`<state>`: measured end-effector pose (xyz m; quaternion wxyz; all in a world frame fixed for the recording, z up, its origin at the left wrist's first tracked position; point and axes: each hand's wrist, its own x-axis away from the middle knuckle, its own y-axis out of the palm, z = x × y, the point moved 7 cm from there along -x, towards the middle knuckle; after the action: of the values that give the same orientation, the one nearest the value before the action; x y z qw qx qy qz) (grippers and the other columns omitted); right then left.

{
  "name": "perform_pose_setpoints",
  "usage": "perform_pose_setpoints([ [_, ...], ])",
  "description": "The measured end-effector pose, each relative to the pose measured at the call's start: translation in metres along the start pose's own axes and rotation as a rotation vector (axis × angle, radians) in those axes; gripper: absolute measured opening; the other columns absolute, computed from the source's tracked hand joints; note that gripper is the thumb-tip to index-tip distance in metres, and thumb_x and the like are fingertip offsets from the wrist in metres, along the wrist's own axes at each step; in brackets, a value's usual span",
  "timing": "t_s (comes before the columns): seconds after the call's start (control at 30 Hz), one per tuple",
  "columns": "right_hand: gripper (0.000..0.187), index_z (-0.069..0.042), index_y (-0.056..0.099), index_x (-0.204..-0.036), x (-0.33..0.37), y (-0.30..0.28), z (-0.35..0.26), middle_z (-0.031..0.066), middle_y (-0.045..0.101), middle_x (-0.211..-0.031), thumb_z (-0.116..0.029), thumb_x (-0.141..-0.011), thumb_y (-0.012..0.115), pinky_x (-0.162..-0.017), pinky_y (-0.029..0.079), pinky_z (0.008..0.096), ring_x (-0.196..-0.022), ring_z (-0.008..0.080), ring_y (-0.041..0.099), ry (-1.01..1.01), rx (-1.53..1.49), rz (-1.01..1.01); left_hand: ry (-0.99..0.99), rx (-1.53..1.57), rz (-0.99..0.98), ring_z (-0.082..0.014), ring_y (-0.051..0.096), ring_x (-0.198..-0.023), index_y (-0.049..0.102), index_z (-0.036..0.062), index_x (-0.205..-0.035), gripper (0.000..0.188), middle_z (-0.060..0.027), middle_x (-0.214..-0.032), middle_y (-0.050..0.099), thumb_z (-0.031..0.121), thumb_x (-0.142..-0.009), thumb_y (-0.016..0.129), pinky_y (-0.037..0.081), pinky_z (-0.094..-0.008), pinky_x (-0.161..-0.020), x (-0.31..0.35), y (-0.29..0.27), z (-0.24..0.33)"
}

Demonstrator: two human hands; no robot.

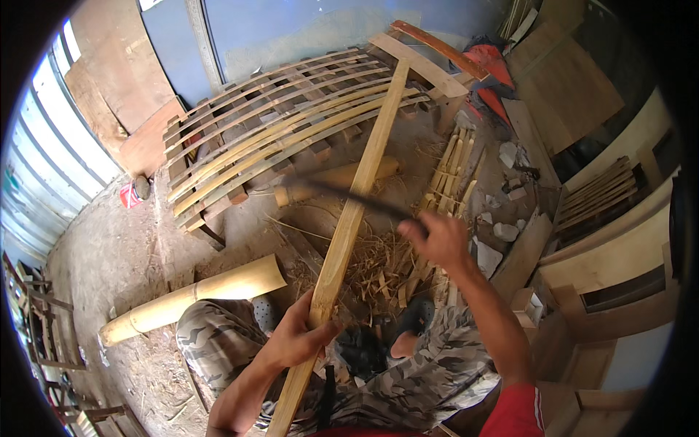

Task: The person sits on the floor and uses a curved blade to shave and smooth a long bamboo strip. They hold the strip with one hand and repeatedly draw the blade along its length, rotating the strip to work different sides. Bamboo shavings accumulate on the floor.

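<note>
A long yellow bamboo strip (pixel 346 237) slants from my lap up and away to the far right, its far end by a wooden board (pixel 419 64). My left hand (pixel 302 331) is wrapped around its lower part, above my knees. In my right hand (pixel 443 240) is the handle of a long, dark-bladed knife (pixel 378 205), smeared by motion. The blade crosses the strip about midway in this view; whether it touches, I cannot tell. Bamboo shavings (pixel 378 269) lie heaped on the ground beyond my feet.
A slatted bamboo panel (pixel 280 131) rests on wooden supports at the back. A split bamboo length (pixel 196 295) lies at left, another piece (pixel 338 180) behind the strip. Bundled bamboo strips (pixel 451 171) and rubble (pixel 506 231) lie at right, near wooden furniture (pixel 611 255).
</note>
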<state>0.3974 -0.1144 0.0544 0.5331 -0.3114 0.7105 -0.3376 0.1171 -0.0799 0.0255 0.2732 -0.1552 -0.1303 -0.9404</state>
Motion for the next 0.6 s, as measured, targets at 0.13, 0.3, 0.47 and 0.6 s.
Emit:
perform_pose_setpoints([
  [0.13,0.063,-0.012,0.053,-0.059,0.006,-0.001,-0.019,0.0035,0.048,-0.047,-0.067,-0.089,0.056,-0.038,0.04,0.0359,-0.038,0.0196,0.05,-0.108,-0.049,-0.148,-0.003,0.044,-0.004,-0.0097,0.057,-0.057,0.039,-0.002,-0.137,0.057,-0.0035,-0.081,0.059,0.016,-0.091,0.068,0.049,-0.0261,-0.051,0.0,0.003,-0.002],
  [0.3,0.06,-0.009,0.057,-0.064,0.015,-0.007,-0.051,0.0057,0.048,-0.049,-0.063,-0.089,0.06,-0.04,0.042,0.0386,-0.04,0.0237,0.053,-0.36,-0.176,-0.086,-0.013,-0.035,0.034,-0.0109,0.057,-0.058,0.043,-0.0001,-0.135,0.054,-0.0032,-0.08,0.058,0.013,-0.088,0.067,0.048,-0.0264,-0.05,0.002,-0.006,-0.002],
  [0.47,0.064,-0.011,0.056,-0.061,0.014,-0.002,-0.022,0.0063,0.051,-0.05,-0.069,-0.087,0.057,-0.041,0.043,0.0376,-0.041,0.0239,0.054,-0.115,-0.046,-0.09,-0.031,0.009,0.048,-0.0115,0.057,-0.059,0.045,0.0002,-0.132,0.051,-0.0031,-0.08,0.057,0.012,-0.087,0.066,0.049,-0.0268,-0.051,0.002,0.0,0.006],
  [0.6,0.066,-0.01,0.057,-0.061,0.018,-0.007,-0.052,0.0064,0.051,-0.047,-0.069,-0.087,0.056,-0.04,0.043,0.0386,-0.039,0.0233,0.053,-0.347,-0.093,-0.072,-0.049,-0.049,0.043,-0.011,0.057,-0.058,0.042,-0.0016,-0.134,0.056,-0.0038,-0.079,0.058,0.019,-0.089,0.069,0.048,-0.0262,-0.052,0.001,-0.011,-0.004],
])
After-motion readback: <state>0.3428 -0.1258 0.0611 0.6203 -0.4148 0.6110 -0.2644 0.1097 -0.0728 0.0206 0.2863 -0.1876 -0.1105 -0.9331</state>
